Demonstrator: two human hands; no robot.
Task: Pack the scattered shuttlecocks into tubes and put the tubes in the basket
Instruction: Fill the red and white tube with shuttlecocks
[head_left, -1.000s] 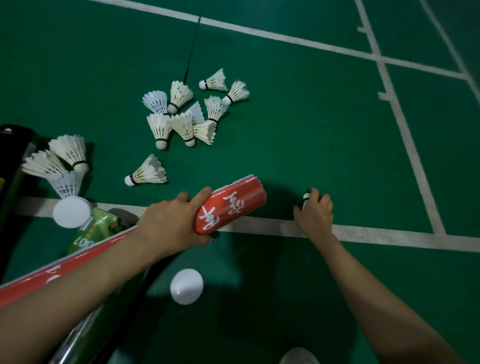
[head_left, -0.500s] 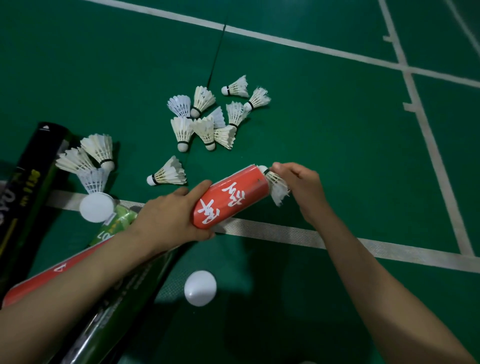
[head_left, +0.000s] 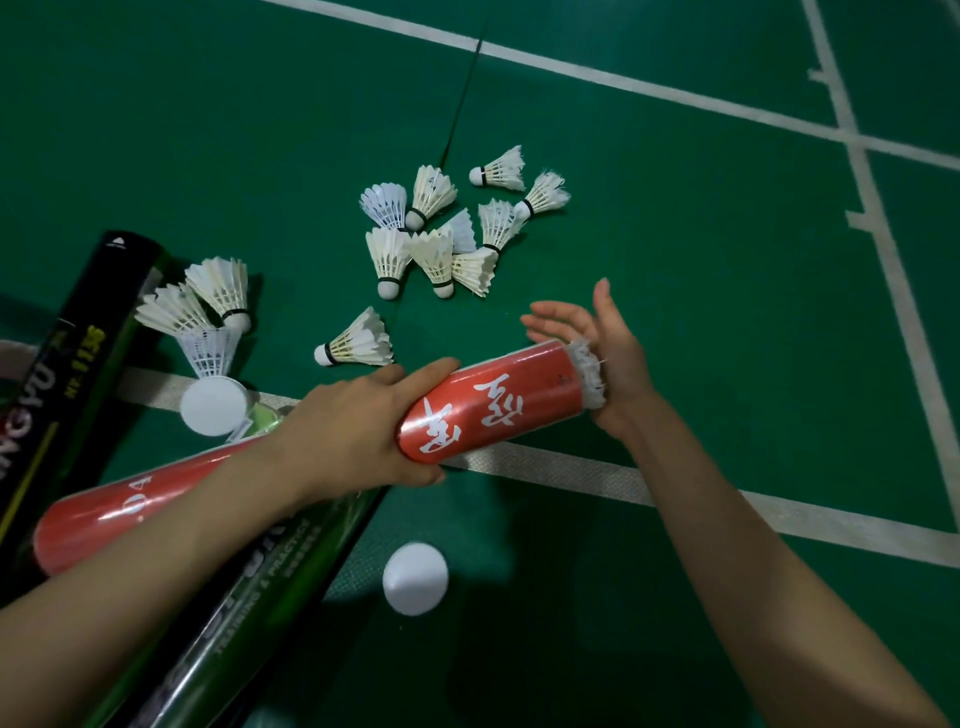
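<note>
My left hand (head_left: 358, 431) grips a long red tube (head_left: 498, 400) with white characters, held slanted above the court floor. A shuttlecock (head_left: 589, 371) sits in the tube's open right end, only its feather tips showing. My right hand (head_left: 602, 358) has straight fingers, and its palm presses against those feathers. Several loose shuttlecocks (head_left: 441, 228) lie in a cluster on the green floor beyond the tube. One single shuttlecock (head_left: 358, 340) lies just above my left hand. Three more shuttlecocks (head_left: 202, 306) lie at the left.
A black tube (head_left: 78, 353) lies at the left edge, and a dark green tube (head_left: 249, 587) lies under my left forearm. One white round cap (head_left: 415, 578) lies on the floor below the red tube, another white cap (head_left: 214, 405) at the left. White court lines cross the floor.
My right hand picked a shuttlecock off the floor, brought it to the tube's mouth and pushed it in; the fingers then opened, and the palm now presses on the feathers.
</note>
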